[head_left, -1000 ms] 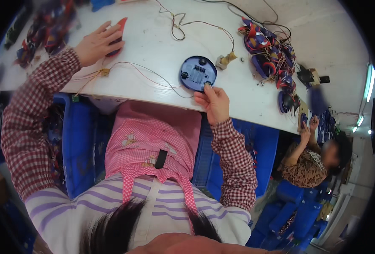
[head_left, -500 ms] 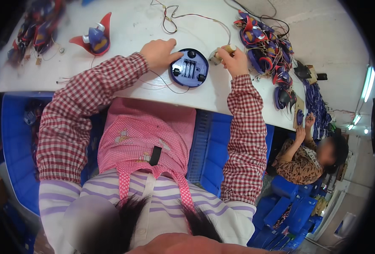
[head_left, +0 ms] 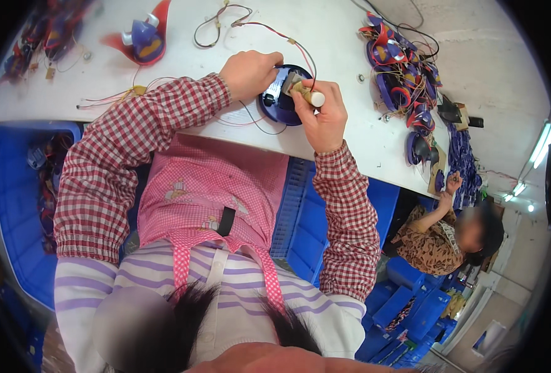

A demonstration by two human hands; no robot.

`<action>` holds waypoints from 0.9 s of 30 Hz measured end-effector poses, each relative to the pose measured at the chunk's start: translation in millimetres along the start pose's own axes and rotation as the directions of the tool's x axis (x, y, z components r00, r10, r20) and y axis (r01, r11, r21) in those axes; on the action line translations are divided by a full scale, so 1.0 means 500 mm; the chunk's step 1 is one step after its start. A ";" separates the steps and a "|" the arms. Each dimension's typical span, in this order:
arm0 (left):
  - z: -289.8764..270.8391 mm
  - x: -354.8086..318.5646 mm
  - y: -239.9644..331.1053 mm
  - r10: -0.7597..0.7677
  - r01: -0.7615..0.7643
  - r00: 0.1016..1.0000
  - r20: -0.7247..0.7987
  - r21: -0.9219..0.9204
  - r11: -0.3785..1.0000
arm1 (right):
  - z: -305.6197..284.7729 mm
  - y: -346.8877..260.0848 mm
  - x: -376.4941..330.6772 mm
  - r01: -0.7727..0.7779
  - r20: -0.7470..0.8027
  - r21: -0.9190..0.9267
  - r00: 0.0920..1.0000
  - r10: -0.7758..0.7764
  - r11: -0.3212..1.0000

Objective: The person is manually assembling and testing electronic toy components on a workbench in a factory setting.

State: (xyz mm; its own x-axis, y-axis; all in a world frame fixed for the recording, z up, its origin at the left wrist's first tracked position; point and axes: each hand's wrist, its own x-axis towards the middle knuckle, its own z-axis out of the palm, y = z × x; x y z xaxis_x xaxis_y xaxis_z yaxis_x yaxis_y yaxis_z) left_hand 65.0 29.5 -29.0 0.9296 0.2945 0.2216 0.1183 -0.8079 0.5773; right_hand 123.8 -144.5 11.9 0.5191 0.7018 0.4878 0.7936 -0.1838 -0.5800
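Observation:
A round dark-blue plastic base [head_left: 283, 116] with a battery compartment lies on the white table in front of me. My left hand [head_left: 249, 74] grips its upper left rim with the fingers closed. In my right hand [head_left: 325, 117] is a short yellowish tape-wrapped stick with a white round end [head_left: 316, 99]. Its greyish plate-like end is over the base's compartment; whether it touches inside is hidden. A red-and-black wire [head_left: 292, 41] runs from the stick across the table. Thin wires [head_left: 245, 110] trail from the base's left side.
A purple-and-red toy part [head_left: 145, 42] sits at the upper left, near a heap of similar parts [head_left: 58, 31]. Another heap [head_left: 400, 68] lies at the right. Blue bins [head_left: 20, 205] stand below the table edge. A co-worker [head_left: 434, 239] sits at the far right.
My right hand has moved left, bringing the stick from beside the base to over its compartment. The wire has shifted with it. My left hand stays at the rim.

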 end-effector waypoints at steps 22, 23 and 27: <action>-0.195 -0.285 0.020 0.316 -0.339 0.925 -0.211 -0.077 0.938 | 0.018 -0.044 -0.052 -0.215 -0.090 0.094 0.971 0.223 0.972; -0.205 -0.352 0.005 0.284 -0.314 0.939 -0.192 -0.144 0.938 | 0.020 -0.060 -0.072 -0.208 -0.080 0.109 0.973 0.217 0.972; -0.205 -0.581 -0.032 -0.095 0.057 0.984 -0.149 -0.239 0.969 | 0.054 -0.175 -0.111 0.103 0.065 0.156 0.991 -0.114 0.982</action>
State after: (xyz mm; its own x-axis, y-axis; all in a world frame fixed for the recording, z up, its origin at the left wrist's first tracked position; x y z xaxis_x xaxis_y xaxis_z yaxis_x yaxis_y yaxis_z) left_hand -242.7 9.1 -21.9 0.8516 0.4427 0.2807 0.0841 -0.6440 0.7604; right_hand 17.1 -148.7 17.9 0.4034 0.7614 0.5075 0.7834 -0.0008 -0.6215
